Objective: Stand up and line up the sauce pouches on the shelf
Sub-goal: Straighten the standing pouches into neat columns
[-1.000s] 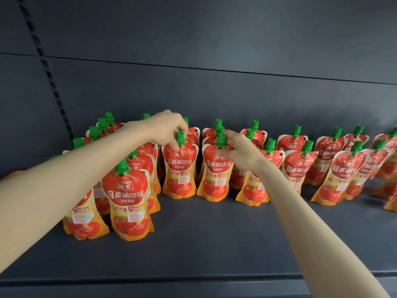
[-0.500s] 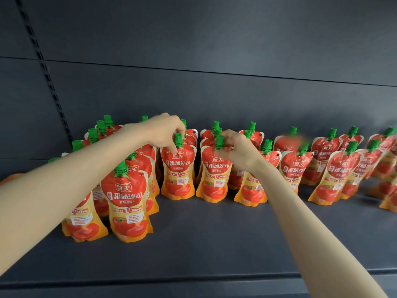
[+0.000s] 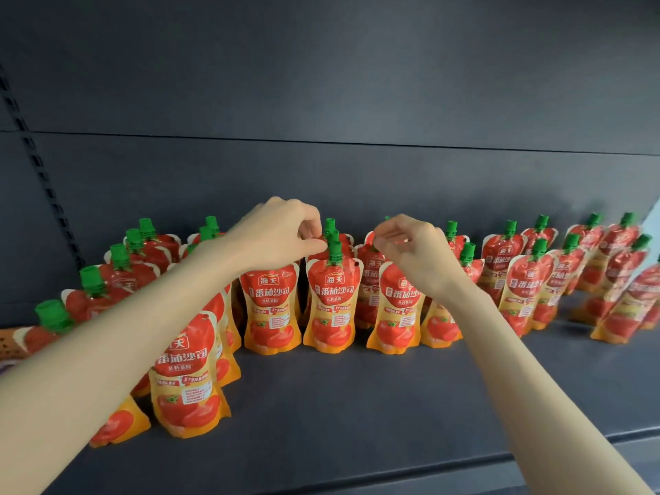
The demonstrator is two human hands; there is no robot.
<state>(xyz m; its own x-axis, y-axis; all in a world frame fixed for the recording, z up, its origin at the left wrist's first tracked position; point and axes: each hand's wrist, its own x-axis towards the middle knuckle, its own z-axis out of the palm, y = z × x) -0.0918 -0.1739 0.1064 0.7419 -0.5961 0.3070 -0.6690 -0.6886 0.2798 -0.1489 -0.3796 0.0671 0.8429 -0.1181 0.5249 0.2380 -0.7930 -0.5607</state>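
The left hand point(image 3: 282, 226) reaches in over the pouches with its grip nearly closed, thumb and forefinger tips drawn together just left of the green cap point(image 3: 335, 250) of a front-row pouch point(image 3: 332, 305); whether the tips touch the cap or only hang beside it cannot be told. The right hand point(image 3: 410, 248) hovers close by, its grip also narrowed to a pinch, fingertips curled down over the top of the neighbouring pouch point(image 3: 394, 309); its cap is hidden behind the fingers, so whether it is held cannot be told.

Both pouches stand upright on the dark shelf point(image 3: 357, 405), side by side in the front row, directly below the two hands. Another upright pouch point(image 3: 269, 309) stands just to their left, under the left wrist. More red and orange pouches crowd behind and to either side, several leaning on the far right point(image 3: 621, 309). One large pouch point(image 3: 185, 380) stands nearer the camera, partly covered by the left forearm
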